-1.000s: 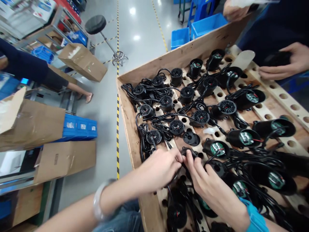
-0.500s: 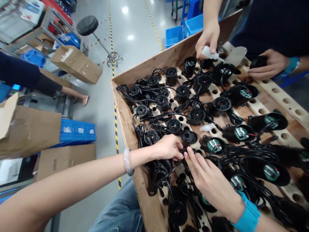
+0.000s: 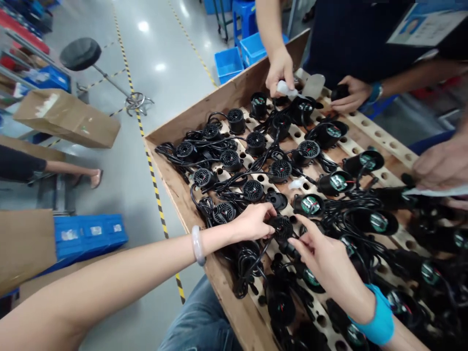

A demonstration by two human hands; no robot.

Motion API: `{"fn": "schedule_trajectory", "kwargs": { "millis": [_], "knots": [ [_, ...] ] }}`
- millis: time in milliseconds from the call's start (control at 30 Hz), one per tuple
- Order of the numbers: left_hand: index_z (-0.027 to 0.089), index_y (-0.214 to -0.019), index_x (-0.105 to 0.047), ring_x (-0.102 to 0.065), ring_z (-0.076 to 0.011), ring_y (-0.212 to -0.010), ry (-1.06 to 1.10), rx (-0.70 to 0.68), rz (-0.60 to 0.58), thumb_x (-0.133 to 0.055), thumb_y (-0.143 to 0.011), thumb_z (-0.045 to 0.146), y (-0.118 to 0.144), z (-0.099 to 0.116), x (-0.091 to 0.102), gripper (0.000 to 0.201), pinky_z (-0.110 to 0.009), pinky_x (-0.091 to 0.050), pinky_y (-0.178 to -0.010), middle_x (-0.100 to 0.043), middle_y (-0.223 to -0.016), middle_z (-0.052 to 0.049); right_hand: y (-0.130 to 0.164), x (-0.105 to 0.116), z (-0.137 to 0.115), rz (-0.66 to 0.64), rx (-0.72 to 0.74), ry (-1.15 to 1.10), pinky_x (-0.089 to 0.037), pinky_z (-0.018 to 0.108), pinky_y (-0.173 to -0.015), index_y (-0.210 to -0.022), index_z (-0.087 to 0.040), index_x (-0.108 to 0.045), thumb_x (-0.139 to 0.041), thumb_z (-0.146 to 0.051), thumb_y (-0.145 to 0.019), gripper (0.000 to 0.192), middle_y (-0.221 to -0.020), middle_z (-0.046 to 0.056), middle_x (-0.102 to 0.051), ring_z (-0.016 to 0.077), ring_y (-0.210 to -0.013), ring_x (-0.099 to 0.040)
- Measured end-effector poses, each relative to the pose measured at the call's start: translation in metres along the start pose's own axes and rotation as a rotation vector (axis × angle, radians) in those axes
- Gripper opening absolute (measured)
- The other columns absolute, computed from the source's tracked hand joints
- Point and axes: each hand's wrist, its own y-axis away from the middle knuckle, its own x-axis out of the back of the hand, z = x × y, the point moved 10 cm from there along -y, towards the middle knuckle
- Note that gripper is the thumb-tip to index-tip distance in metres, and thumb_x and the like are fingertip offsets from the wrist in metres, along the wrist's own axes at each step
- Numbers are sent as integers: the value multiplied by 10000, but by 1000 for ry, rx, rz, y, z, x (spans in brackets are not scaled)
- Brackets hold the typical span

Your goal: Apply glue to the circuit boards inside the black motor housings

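My left hand (image 3: pixel 256 222) has its thumb and fingers closed on the left side of a black round unit with a slotted top (image 3: pixel 282 227). My right hand (image 3: pixel 323 253) is at the unit's right side, thumb and index finger apart; the thumb tip is close to its edge, and I cannot tell if it touches. Just beyond lies a black round part with a raised centre (image 3: pixel 277 200). Similar slotted-top units (image 3: pixel 253 190) stand around, joined to black cables. To the right, open black housings (image 3: pixel 309 204) show green circuit boards.
A wooden tray (image 3: pixel 171 195) with drilled strips (image 3: pixel 383 139) carries the units. Across it, a co-worker's hand (image 3: pixel 280 70) holds a white bottle (image 3: pixel 287 90); the other hand (image 3: pixel 351 95) holds a black part. Another person's hand (image 3: pixel 444 163) is at right. A stool (image 3: pixel 80 53) stands left.
My right hand's fingers have spread and drawn back from the unit, so its slotted top now shows. My left hand stays at it. The view has shifted, and another hand has appeared at right.
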Motion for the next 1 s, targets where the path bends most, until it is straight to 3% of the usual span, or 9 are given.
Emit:
{"fn": "schedule_trajectory", "kwargs": {
  "millis": [100, 200, 333, 467, 700, 867, 1000],
  "knots": [
    [169, -974, -548, -609, -114, -546, 91, -21, -25, -597, -695, 66, -2, 0, -3, 302, -227, -521, -495, -631, -898, -34, 7, -32, 25, -160, -365, -338, -479, 227, -357, -1190, -199, -386, -471, -378, -895, 355, -637, -23, -630, 159, -448, -626],
    [162, -936, -532, -606, -111, -599, 170, -21, -50, -596, -697, 30, -3, 0, -5, 281, -244, -559, -524, -599, -906, -34, 9, -50, 37, -136, -564, -563, -468, 217, -321, -1035, -231, -374, -514, -419, -832, 310, -672, -11, -649, 188, -493, -664],
    [149, -904, -520, -600, -103, -652, 225, 25, -106, -616, -752, 76, -6, 2, -9, 195, -242, -584, -554, -564, -864, -21, 7, -51, 41, -54, -627, -622, -480, 210, -344, -933, -234, -388, -538, -393, -778, 268, -586, -39, -620, 196, -494, -671],
    [151, -820, -495, -580, -92, -566, 116, 74, -94, -570, -844, 231, -11, 4, -7, 112, -221, -562, -460, -522, -758, 5, 8, -49, 40, -48, -687, -605, -467, 202, -330, -890, -233, -396, -528, -333, -753, 214, -551, -47, -612, 194, -472, -665],
    [170, -775, -464, -566, -88, -480, -4, 27, -72, -553, -825, 186, -17, 9, -7, 103, -211, -531, -395, -512, -707, 26, 7, -50, 41, -26, -743, -630, -487, 206, -341, -859, -230, -402, -543, -298, -739, 198, -534, -57, -607, 188, -464, -664],
    [171, -798, -494, -553, -73, -462, 51, 10, -40, -567, -836, 197, -13, 7, -6, 86, -167, -501, -391, -526, -667, 40, 10, -50, 40, -2, -741, -684, -509, 216, -363, -878, -227, -413, -554, -308, -751, 206, -564, -55, -616, 186, -501, -676],
    [165, -825, -493, -587, -87, -494, 62, 9, -29, -566, -846, 178, -10, 7, -5, 77, -207, -537, -438, -556, -702, 31, 11, -50, 39, 3, -741, -717, -524, 221, -375, -902, -219, -427, -569, -254, -768, 198, -589, -48, -624, 187, -542, -688]
  ]
}}
